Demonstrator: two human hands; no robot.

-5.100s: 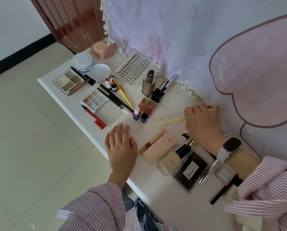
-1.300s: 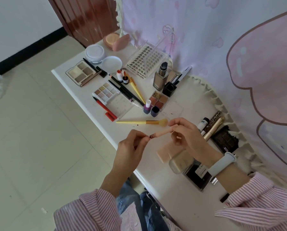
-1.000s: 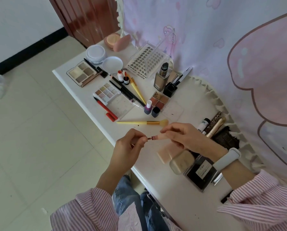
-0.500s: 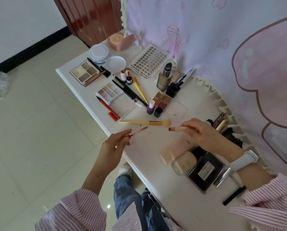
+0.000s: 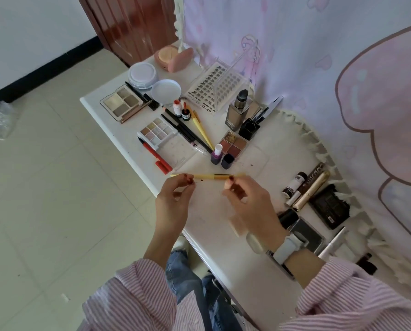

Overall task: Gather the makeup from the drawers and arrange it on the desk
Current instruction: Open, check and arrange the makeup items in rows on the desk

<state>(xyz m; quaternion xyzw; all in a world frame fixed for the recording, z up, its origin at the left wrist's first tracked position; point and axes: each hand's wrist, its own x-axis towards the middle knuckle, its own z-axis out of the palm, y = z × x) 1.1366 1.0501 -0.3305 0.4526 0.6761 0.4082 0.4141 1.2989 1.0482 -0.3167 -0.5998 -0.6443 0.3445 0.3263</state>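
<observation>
Over the front edge of the white desk [image 5: 223, 237], my left hand [image 5: 173, 201] pinches a thin lip-gloss wand [image 5: 192, 184] with a dark red tip. My right hand [image 5: 250, 204] grips the matching peach tube [image 5: 228, 185], open end toward the wand. A small gap separates wand and tube. Just behind both hands a yellow brush [image 5: 211, 177] lies flat on the desk. Eyeshadow palettes [image 5: 122, 102] [image 5: 157, 132] [image 5: 233, 144], pencils [image 5: 186, 132], a foundation bottle [image 5: 238, 111] and small nail polish bottles [image 5: 216, 155] are laid out further back.
A lash tray [image 5: 217, 90], round powder jars [image 5: 142, 75] and a pink compact [image 5: 173, 57] fill the far corner. Mascara tubes [image 5: 307, 187] and black cases [image 5: 331, 206] lie by my right wrist. A pink curtain [image 5: 343, 68] hangs behind; tiled floor [image 5: 56, 187] lies left.
The wand came out of the tube and my hands drew apart; now they have come closer together again, just in front of the yellow brush.
</observation>
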